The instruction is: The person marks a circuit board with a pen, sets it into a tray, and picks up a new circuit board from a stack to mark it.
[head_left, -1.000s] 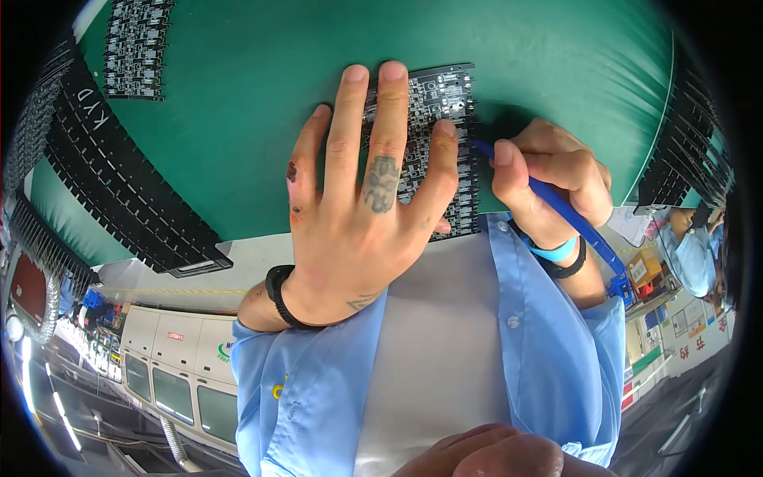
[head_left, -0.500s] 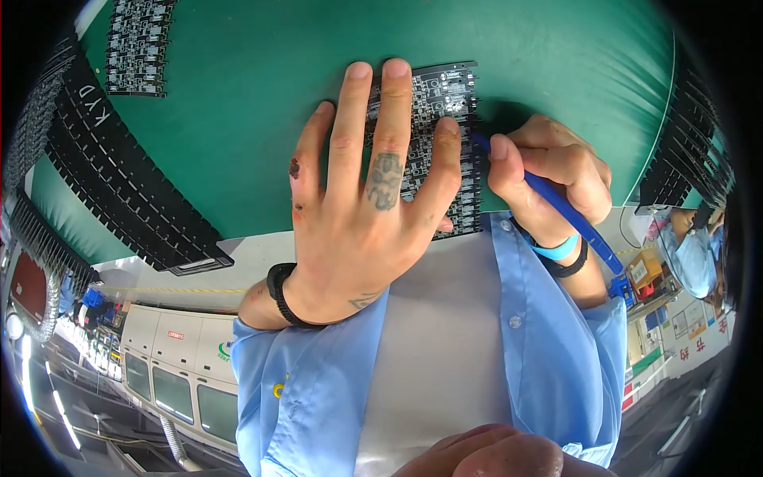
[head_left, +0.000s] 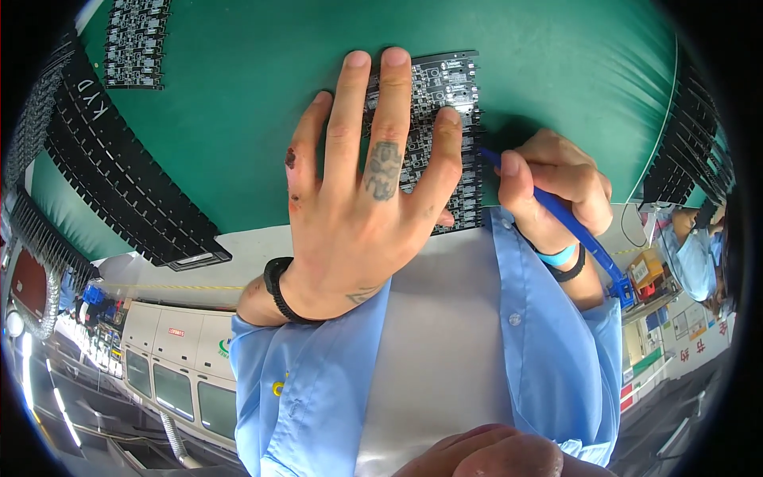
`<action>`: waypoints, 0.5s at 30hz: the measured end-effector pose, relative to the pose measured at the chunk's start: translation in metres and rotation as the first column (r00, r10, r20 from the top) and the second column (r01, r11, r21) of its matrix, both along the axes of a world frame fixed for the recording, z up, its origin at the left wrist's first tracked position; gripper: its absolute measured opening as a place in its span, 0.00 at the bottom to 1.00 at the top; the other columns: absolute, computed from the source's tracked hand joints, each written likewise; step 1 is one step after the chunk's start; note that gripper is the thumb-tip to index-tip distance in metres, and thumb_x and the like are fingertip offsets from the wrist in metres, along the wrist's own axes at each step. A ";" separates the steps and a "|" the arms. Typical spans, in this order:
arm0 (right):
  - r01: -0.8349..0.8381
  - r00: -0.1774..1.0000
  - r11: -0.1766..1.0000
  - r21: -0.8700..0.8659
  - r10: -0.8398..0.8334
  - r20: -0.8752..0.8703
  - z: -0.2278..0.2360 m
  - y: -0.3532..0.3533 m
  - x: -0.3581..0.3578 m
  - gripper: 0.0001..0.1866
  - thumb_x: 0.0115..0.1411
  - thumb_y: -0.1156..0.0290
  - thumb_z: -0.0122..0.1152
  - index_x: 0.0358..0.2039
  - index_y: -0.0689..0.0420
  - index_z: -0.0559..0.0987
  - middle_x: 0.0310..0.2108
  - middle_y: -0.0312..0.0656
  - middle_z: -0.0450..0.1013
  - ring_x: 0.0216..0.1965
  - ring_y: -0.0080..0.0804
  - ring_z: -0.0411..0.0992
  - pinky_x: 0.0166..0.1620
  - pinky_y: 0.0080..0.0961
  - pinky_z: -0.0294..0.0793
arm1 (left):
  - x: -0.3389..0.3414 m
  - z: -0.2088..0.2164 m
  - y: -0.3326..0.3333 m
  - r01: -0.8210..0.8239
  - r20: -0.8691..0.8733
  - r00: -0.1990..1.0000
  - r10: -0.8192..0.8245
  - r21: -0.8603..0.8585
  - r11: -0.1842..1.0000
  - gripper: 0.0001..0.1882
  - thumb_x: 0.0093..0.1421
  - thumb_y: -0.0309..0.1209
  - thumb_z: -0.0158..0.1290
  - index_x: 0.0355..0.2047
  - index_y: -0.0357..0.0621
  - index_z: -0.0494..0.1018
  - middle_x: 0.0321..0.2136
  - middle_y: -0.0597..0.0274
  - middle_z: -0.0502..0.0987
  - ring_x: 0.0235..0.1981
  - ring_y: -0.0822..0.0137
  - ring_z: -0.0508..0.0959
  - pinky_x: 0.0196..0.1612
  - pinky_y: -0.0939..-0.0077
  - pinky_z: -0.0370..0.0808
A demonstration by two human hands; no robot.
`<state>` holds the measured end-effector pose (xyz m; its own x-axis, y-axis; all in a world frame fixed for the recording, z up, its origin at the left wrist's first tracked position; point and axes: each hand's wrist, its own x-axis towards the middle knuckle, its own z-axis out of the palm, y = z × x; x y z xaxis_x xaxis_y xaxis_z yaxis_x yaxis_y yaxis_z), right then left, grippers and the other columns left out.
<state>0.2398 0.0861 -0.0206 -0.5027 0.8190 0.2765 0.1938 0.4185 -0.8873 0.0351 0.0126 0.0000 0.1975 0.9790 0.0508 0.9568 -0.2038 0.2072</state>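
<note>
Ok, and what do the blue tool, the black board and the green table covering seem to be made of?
Blue tool: probably plastic, smooth, by its even colour. Black board: likely circuit-board laminate, semi-matt, by its pale markings and shiny spots. Green covering: perhaps rubber or vinyl, satiny, creased at upper right.

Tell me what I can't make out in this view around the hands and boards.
All in the head view:
- Much of the circuit board panel: covered by the left hand.
- Part of the blue tool: hidden by the right hand gripping it.
- Whether its tip touches the panel: too small to tell.
- Top end of the second panel: cut off by the upper edge.
</note>
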 end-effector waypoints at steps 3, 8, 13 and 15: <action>0.054 0.998 0.999 0.000 -0.054 -0.028 -0.003 0.001 -0.004 0.14 0.52 0.87 0.75 0.27 0.60 0.76 0.21 0.43 0.77 0.17 0.31 0.72 0.22 0.25 0.70 | 0.000 0.000 -0.001 -0.001 -0.001 1.000 0.001 -0.004 1.000 0.40 0.53 0.68 0.50 0.57 0.57 0.81 0.65 0.42 0.73 0.64 0.42 0.74 0.60 0.53 0.70; 0.044 0.999 0.999 0.004 -0.044 -0.020 -0.003 0.001 -0.005 0.14 0.52 0.88 0.75 0.26 0.60 0.76 0.21 0.43 0.77 0.17 0.31 0.72 0.21 0.25 0.69 | 0.000 0.001 -0.001 0.001 -0.006 1.000 -0.001 -0.005 1.000 0.40 0.53 0.68 0.50 0.57 0.57 0.81 0.65 0.42 0.73 0.64 0.42 0.73 0.60 0.53 0.70; -0.024 1.000 1.000 0.019 0.024 0.013 0.001 0.004 -0.004 0.15 0.55 0.89 0.72 0.29 0.61 0.73 0.21 0.45 0.76 0.18 0.32 0.72 0.22 0.26 0.69 | -0.001 0.001 -0.001 0.010 -0.007 1.000 -0.010 -0.007 1.000 0.40 0.54 0.68 0.50 0.57 0.56 0.81 0.65 0.42 0.73 0.64 0.42 0.73 0.60 0.53 0.70; -0.052 0.998 0.998 0.026 0.051 0.028 0.001 0.004 -0.002 0.15 0.57 0.90 0.70 0.30 0.61 0.71 0.22 0.47 0.76 0.18 0.32 0.72 0.22 0.27 0.69 | -0.001 0.002 -0.001 0.013 -0.010 1.000 -0.013 -0.018 1.000 0.40 0.54 0.68 0.50 0.58 0.57 0.81 0.65 0.42 0.73 0.63 0.42 0.74 0.60 0.53 0.70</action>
